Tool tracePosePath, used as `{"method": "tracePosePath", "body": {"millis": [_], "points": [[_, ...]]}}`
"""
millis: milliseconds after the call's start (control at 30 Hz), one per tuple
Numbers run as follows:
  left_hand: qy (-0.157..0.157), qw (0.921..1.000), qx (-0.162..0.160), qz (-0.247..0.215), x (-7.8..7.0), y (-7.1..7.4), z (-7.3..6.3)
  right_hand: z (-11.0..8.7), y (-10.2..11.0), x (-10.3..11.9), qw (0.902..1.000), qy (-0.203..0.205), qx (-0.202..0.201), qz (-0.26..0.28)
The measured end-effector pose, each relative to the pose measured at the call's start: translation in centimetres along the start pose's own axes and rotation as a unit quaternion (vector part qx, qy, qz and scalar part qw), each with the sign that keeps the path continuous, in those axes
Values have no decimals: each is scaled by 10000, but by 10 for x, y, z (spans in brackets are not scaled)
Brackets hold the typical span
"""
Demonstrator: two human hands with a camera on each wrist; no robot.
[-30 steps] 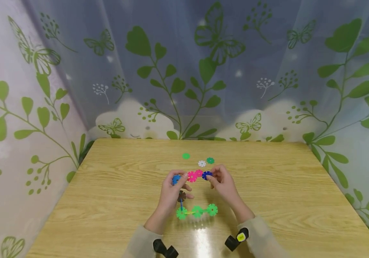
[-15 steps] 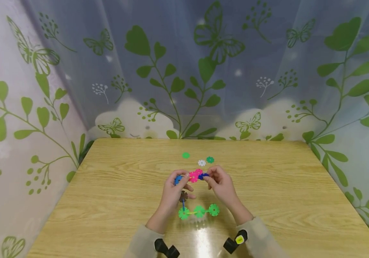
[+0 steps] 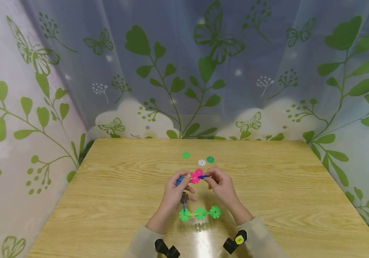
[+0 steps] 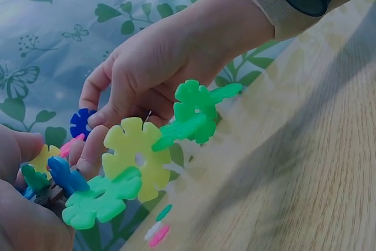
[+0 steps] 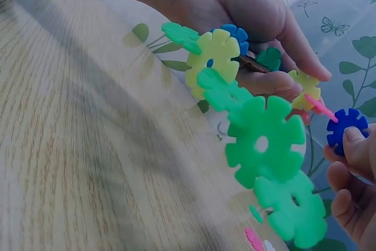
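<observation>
My left hand [image 3: 170, 191] grips a linked chain of notched plastic snowflake discs, pinching it near a blue disc [image 3: 179, 180]. The chain bends down past a brown disc [image 3: 185, 197] to several green discs [image 3: 200, 214] hanging over the table. A yellow disc [image 5: 304, 89] beside the left thumb carries a pink disc [image 3: 194, 178] at the chain's upper end. With thumb and fingers, my right hand [image 3: 225, 185] pinches a dark blue disc [image 5: 339, 130], seen edge-on in the head view. Its rim meets the pink disc's edge; how deep the notches interlock I cannot tell.
Loose discs lie on the wooden table [image 3: 123, 179] beyond the hands: a light green one [image 3: 185, 155], a white one [image 3: 202, 162], a darker green one [image 3: 210, 159] and another pink one [image 3: 199, 172]. A patterned curtain [image 3: 184, 89] hangs behind the table.
The dark blue disc has turned from face-on to edge-on and come left against the pink disc. The left hand and chain have shifted slightly right.
</observation>
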State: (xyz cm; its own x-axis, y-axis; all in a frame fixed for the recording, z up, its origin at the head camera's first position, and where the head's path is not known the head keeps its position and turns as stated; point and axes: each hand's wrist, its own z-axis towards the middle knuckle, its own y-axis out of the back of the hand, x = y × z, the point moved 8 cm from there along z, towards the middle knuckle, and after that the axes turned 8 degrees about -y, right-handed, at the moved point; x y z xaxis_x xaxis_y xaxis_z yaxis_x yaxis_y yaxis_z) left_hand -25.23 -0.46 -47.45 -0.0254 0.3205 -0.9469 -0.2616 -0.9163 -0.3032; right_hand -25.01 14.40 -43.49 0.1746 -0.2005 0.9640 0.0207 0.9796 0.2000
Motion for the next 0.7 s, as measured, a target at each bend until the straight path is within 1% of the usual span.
{"method": "tracePosePath", "body": {"millis": [133, 200, 267, 333, 433, 533, 600, 700], "points": [[-17, 9999, 106, 105, -1, -4, -1, -6, 0, 16, 9997, 175, -33, -159], [-41, 9998, 189, 110, -1, -6, -1, -7, 0, 18, 9997, 177, -69, -147], [-80, 9996, 263, 85, -2, -8, -1, -7, 0, 19, 9995, 272, -85, -133], [-90, 9995, 301, 48, -2, -8, 0, -8, -1, 20, 9987, 495, -7, -134], [-77, 9994, 334, 12, -1, -9, 0, -10, -3, 23, 9954, 934, 191, -130], [-28, 9994, 355, -15, -1, -9, 0, -10, -4, 23, 9924, 1173, 335, -150], [3, 9993, 374, -3, 0, -9, 0, -9, -4, 22, 9934, 1082, 356, -163], [37, 9993, 362, -18, -1, -8, 0, -8, -5, 18, 9964, 720, 424, -132]]}}
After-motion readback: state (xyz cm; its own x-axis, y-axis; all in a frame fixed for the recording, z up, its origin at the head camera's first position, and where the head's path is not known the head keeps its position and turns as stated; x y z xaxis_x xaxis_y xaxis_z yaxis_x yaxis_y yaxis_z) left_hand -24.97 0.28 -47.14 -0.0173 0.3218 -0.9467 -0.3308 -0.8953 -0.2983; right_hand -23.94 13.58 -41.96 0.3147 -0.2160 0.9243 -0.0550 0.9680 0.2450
